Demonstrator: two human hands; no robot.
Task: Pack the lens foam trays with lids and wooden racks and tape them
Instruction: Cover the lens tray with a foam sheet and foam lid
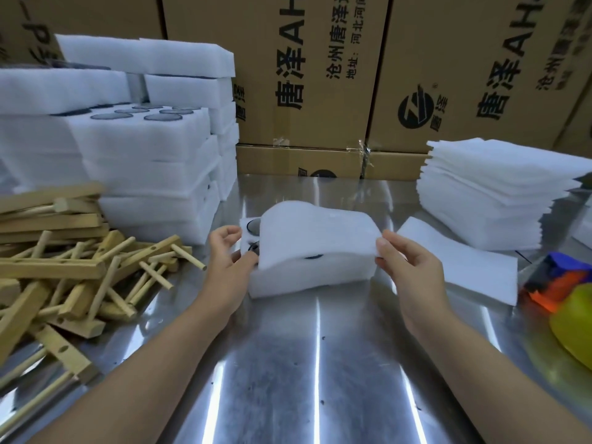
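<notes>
Laying a thin foam lid [317, 238] over the foam tray [312, 277], set at the middle of the steel surface [320, 363], square to the body for an easy reach from both sides. Pinching the lid's right edge in the right grip [407, 267], thumb above and fingers below, probably to steer that edge down onto the tray's right end. Arching the lid up in the middle, not yet flat, with 2 dark lenses [254, 225] showing in their holes at the uncovered left end. Curling the left grip [227, 254] loosely beside that left end, thumb touching the lid's near left corner; cannot tell whether closed on anything or merely steadying the tray against sliding.

Stacked at far left within arm's reach: more loaded trays [144, 149]. Heaped at near left: wooden racks [64, 257], likely wanted right after the lid. Piled at far right: spare lids [490, 193], with 1 loose sheet [458, 267] just right of the tray, probably next in line. Parked at the right edge: a tape dispenser [557, 280], close to the right grip for the last step. Ranged along the far side: cardboard boxes [307, 75].

Judging by this, early in the job: lid half on, no rack fitted, no tape applied.
</notes>
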